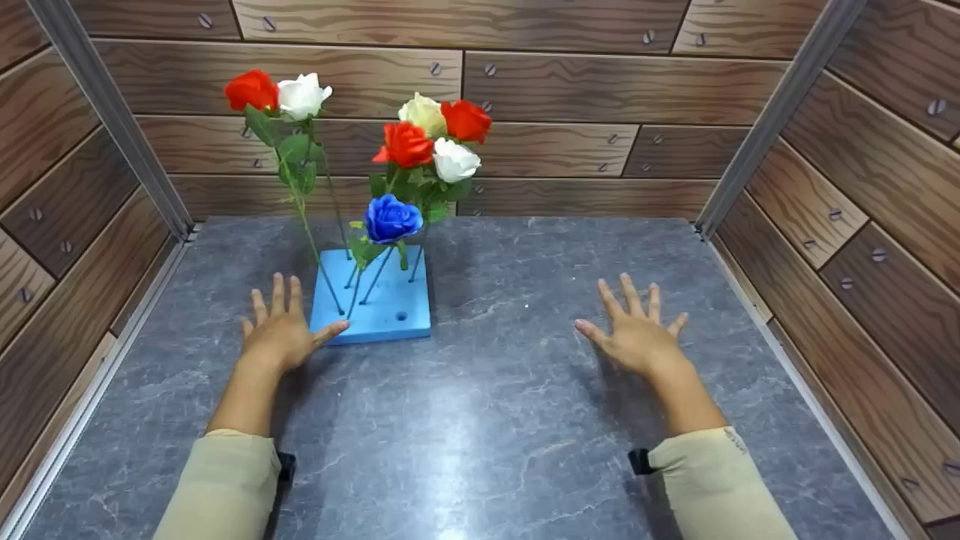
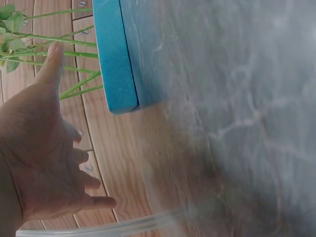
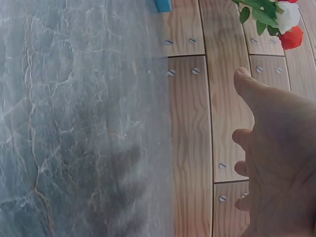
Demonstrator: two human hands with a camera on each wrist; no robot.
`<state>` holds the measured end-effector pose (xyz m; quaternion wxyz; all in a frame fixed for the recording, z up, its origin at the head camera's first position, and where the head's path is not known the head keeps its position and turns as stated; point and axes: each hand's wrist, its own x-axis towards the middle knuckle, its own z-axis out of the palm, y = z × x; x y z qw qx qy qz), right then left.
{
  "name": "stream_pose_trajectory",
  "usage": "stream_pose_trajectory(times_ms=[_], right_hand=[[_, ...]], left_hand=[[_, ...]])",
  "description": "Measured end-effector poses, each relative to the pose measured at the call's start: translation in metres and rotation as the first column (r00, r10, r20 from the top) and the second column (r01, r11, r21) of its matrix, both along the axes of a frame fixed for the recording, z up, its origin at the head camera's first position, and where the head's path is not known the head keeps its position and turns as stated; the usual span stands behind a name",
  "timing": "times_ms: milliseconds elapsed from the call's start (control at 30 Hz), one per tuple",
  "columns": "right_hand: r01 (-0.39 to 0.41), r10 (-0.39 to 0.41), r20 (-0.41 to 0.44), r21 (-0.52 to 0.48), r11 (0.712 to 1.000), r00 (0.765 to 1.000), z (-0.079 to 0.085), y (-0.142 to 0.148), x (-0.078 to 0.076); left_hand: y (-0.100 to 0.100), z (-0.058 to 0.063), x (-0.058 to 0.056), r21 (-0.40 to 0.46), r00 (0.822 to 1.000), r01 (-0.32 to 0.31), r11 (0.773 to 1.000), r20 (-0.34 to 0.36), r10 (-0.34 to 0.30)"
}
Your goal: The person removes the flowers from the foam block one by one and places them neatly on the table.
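My left hand (image 1: pixel 279 334) is spread above the table at the near left corner of a blue block (image 1: pixel 375 322), its thumb overlapping the block's front edge in the head view. Several artificial roses stand in the block: a blue rose (image 1: pixel 393 219) in front, red roses (image 1: pixel 405 145), white roses (image 1: pixel 304 96) and a cream rose (image 1: pixel 423 115). One bare hole shows near the block's front right. Over the right part of the table, my right hand (image 1: pixel 637 337) also has its fingers spread, holding nothing. In the left wrist view the left palm (image 2: pixel 44 148) holds nothing either.
A grey marbled table (image 1: pixel 510 420) lies under both hands. Wood-patterned walls (image 1: pixel 562 82) enclose it at the back and both sides, with metal posts (image 1: pixel 780 112) at the rear corners. The rose heads rise well above the block.
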<state>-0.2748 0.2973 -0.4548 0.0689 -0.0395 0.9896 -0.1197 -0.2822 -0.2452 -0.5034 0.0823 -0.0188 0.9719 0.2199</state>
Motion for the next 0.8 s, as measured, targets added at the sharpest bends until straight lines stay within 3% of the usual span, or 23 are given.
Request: stream_pose_trajectory(times_ms=[233,533,700,800], right_hand=[[-0.019,0.018,-0.031,-0.02,1.0,0.999,0.006,-0.003,0.003],[-0.113,0.098,-0.121,-0.117,0.987,0.988,0.012,-0.025,0.002],[-0.186,0.141,-0.185,-0.25,0.95,0.973,0.01,-0.048,-0.003],[-0.218,0.149,-0.215,-0.342,0.914,0.965,0.007,-0.066,-0.005]], left_hand=[[-0.003,0.002,-0.002,0.046,1.0,0.017,0.999,-0.001,-0.017],[-0.003,-0.005,-0.009,0.236,0.998,0.067,0.969,-0.016,-0.066],[0.003,-0.01,-0.015,0.315,0.997,0.078,0.946,-0.017,-0.076],[0.006,-0.013,-0.018,0.341,0.999,0.048,0.939,0.001,-0.051]])
